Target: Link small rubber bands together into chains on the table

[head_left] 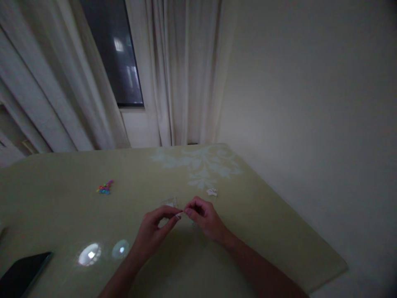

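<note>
Over the middle of the table, my left hand (155, 227) pinches a small white piece (179, 215) between thumb and index finger. My right hand (204, 217) closes thumb and fingers on the right end of the same piece, so the fingertips of both hands nearly meet. Just behind my left hand lies a clear, flat item (170, 202), partly hidden by the fingers. A little heap of white pieces (212, 192) rests beyond my right hand. What exactly the held piece is remains too small to tell.
Several small multicoloured pieces (104, 188) lie in a pile on the left of the greenish table (68, 215). A dark flat object (25, 273) sits at the near left corner. Curtains (186, 74) hang behind, and a wall (310, 103) borders the right edge.
</note>
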`<state>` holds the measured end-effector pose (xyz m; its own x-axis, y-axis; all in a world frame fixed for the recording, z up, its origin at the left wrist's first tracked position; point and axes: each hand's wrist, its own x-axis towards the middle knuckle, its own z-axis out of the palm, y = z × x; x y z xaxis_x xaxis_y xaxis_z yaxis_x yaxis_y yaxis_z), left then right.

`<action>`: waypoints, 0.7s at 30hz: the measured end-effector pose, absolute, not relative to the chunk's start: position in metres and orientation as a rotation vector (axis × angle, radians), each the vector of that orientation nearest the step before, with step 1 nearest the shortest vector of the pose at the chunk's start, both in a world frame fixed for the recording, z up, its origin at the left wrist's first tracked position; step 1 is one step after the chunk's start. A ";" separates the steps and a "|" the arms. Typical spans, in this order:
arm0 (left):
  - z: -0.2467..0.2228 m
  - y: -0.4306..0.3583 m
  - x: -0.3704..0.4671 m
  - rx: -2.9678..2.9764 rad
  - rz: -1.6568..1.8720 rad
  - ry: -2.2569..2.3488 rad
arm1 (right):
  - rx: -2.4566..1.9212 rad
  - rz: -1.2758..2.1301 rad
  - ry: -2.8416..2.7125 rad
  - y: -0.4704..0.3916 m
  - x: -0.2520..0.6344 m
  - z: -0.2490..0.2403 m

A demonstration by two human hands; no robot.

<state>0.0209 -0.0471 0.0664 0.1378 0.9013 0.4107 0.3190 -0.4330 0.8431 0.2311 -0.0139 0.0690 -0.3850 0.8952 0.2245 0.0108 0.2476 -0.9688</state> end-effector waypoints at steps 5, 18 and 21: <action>0.061 -0.047 0.017 1.833 1.311 1.214 | -1.063 0.889 -1.727 0.011 0.265 0.078; 0.064 -0.046 0.009 1.804 1.339 1.233 | -1.200 0.776 -2.337 0.008 0.274 0.070; 0.065 -0.046 0.009 1.806 1.347 1.216 | -1.245 0.722 -2.366 0.008 0.270 0.067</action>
